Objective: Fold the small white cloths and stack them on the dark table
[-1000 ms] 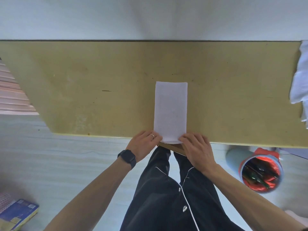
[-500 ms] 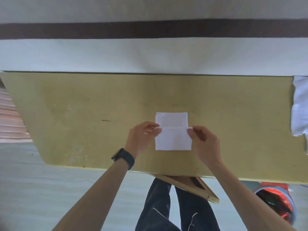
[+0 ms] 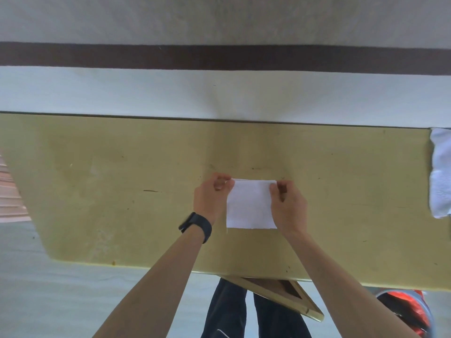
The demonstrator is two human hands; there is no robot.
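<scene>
Left hand (image 3: 211, 198) and right hand (image 3: 289, 208) pinch the far corners of the cloth (image 3: 250, 208)!
It lies near-square on the table (image 3: 122, 191), squarely between them, each hand equally close.

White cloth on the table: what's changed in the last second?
The left hand and right hand, pinching the near end of the small white cloth throughout, carried it away from the person onto the far end, halving the strip. The crumpled white cloth pile at the right end of the olive-yellow table stayed put.

One folded cloth (image 3: 251, 207), two hands (image 3: 210, 203) (image 3: 289, 212)
</scene>
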